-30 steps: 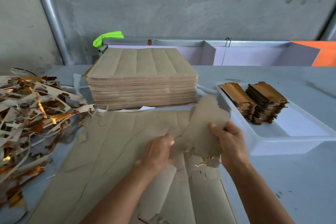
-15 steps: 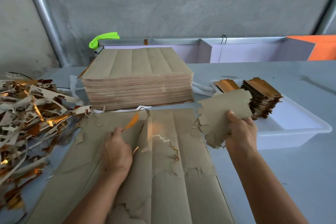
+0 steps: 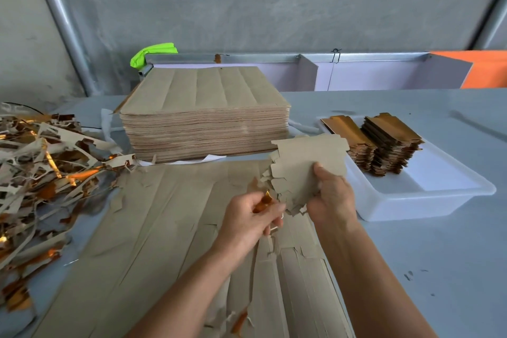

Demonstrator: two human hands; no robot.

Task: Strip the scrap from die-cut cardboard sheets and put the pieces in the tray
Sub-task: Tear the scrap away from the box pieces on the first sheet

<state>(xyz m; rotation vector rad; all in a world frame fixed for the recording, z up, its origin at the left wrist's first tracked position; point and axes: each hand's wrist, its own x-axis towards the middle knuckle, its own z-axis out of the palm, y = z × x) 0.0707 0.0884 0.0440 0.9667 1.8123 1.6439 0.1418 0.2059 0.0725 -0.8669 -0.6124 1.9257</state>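
Brown die-cut piece (image 3: pixel 310 162) w/ ragged scrap edges, gripped by right hand (image 3: pixel 332 195)

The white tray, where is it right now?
In the head view, the white tray sits on the table's right side, right of the right hand, holding gold-faced pieces.

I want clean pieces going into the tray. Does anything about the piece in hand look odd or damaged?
Yes. The piece gripped by the right hand has ragged scrap tabs along its left and lower edge. The left hand pinches a gold scrap bit there. Stacks in the tray look trimmed.
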